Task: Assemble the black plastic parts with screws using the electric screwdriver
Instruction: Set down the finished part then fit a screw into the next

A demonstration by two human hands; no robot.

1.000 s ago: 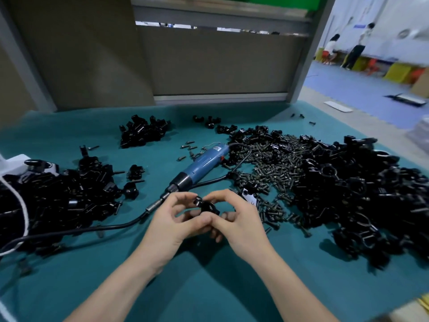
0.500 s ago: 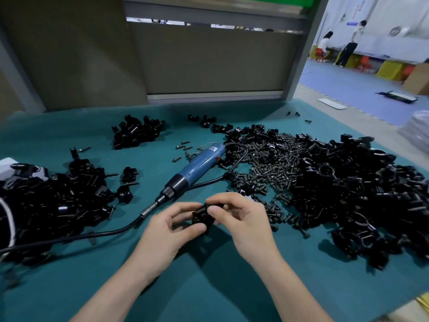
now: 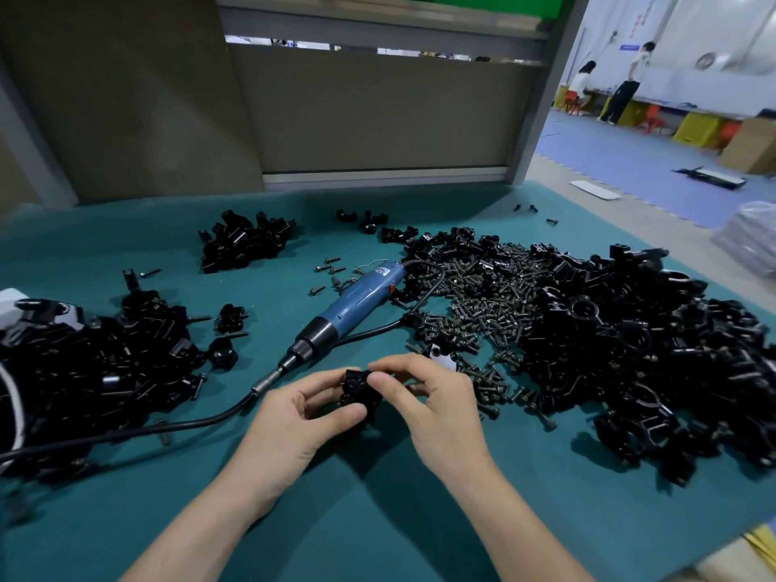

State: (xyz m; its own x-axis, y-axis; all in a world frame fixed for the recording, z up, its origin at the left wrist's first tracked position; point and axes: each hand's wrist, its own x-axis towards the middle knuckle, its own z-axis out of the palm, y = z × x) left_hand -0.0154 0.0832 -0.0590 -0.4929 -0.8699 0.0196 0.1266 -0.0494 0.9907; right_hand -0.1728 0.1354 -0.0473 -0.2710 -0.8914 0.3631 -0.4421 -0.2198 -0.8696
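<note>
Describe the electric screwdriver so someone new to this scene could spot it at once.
On the teal table, look midway between the left heap of black parts and the screw pile. The electric screwdriver lies there diagonally, the only blue thing among black pieces.

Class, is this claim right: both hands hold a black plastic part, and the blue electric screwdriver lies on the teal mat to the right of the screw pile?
No: the head view shows the blue electric screwdriver on the teal mat left of the screw pile. The left hand and right hand do hold the black plastic part.
</note>
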